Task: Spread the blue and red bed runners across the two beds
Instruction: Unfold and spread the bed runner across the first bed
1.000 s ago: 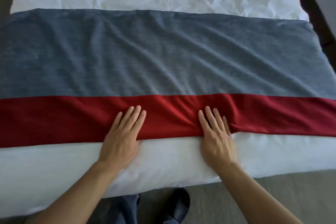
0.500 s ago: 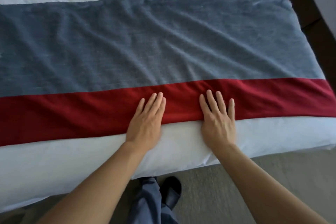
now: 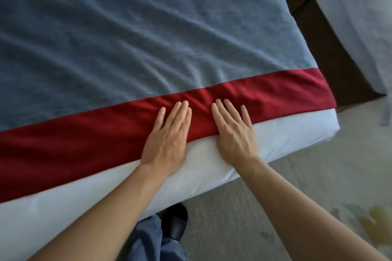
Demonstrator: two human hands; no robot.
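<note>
Here the left hand (image 3: 167, 137) and right hand (image 3: 234, 131) lie flat, fingers straight, side by side on the red runner (image 3: 84, 142), the blue runner (image 3: 127, 38) at twelve o'clock.

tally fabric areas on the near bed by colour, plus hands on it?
Blue: 1, the blue band
Red: 1, the red band
White: 1, the bed sheet
Hands: 2, left hand and right hand, both flat on the red band's near edge
Total: 5

Grey carpet (image 3: 297, 186), dark shoe (image 3: 177, 221).
</note>
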